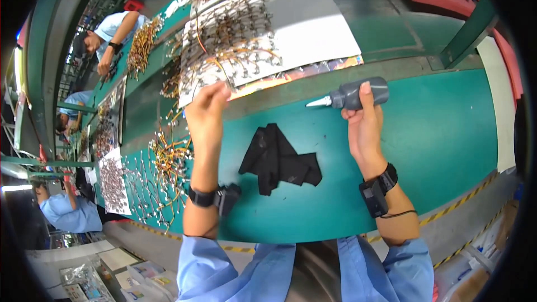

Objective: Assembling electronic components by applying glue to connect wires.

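Note:
My left hand is raised over the table's back edge, thumb and fingers pinched together. A thin orange-red cable appears to run up from its fingertips; its held end is mostly hidden. In my right hand is a dark grey squeeze bottle, lying sideways with its pale pointed nozzle toward the left. My thumb rests across the bottle, with fingers beneath it. On the green tabletop between my forearms lies a crumpled black cloth, touched by neither hand.
Behind my left hand, rows of small cables cover part of a white sheet. Loose orange cables heap at the left. A green post rises at the back right. Co-workers in blue, one nearest, sit along the left.

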Available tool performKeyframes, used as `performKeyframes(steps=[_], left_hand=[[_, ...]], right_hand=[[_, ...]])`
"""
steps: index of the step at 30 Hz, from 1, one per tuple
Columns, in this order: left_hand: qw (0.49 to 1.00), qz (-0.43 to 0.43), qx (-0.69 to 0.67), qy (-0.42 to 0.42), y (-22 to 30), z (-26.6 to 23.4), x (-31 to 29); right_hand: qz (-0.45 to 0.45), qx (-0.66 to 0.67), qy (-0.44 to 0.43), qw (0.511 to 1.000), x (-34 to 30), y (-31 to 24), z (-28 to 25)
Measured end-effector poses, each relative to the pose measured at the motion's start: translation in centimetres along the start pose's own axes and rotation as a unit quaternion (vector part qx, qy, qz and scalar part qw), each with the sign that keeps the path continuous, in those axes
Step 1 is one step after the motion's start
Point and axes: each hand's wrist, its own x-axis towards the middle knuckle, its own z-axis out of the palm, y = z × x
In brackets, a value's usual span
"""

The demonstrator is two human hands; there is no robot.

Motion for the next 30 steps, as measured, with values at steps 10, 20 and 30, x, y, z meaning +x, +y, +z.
performKeyframes(steps=[10,20,30], left_hand=[[0.965,-0.041,0.254,0.045,0.1,15.6,21.4],[0.916,-0.057,0.393,0.054,-2.5,19.8,21.4],[0.99,0.079,0.12,0.015,0.1,2.1,6.0]], right_hand=[[0.026,0.04,0.034,0.998,1.4,-1.0,0.1],[0.061,0.07,0.05,0.994,0.3,-0.8,0.1],[0.071,0.071,0.019,0.995,-1.8,0.0,0.6]])
